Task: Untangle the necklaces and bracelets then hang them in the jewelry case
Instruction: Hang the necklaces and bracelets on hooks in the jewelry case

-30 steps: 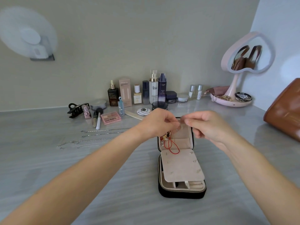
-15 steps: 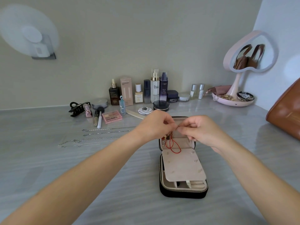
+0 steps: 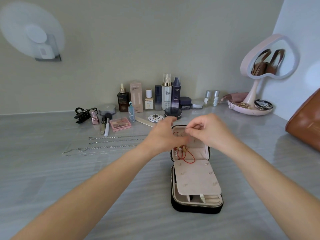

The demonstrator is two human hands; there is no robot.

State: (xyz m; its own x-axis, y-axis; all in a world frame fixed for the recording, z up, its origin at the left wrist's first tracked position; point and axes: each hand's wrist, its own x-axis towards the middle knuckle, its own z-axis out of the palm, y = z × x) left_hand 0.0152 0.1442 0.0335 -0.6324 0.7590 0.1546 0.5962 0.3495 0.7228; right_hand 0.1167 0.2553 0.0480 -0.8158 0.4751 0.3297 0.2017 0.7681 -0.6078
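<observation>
A: Grip?
B: R hand [image 3: 210, 132]: thumb & forefinger pinched on a thin strand [image 3: 186, 130], too fine to ID. L hand [image 3: 162, 137] is just beside it, fingertips blurred, so can't tell if it's holding anything.
A: Where?
B: Both are over the raised lid of the jewelry case [image 3: 195, 206], which lies open on the table [image 3: 52, 187]. A red cord bracelet [image 3: 189, 155] hangs inside the lid, below the hands.
A: Other pcs?
B: Silver chains [image 3: 110, 144] lie in rows left of the case, apart from it. Bottles [image 3: 167, 94] stand by the back wall.
</observation>
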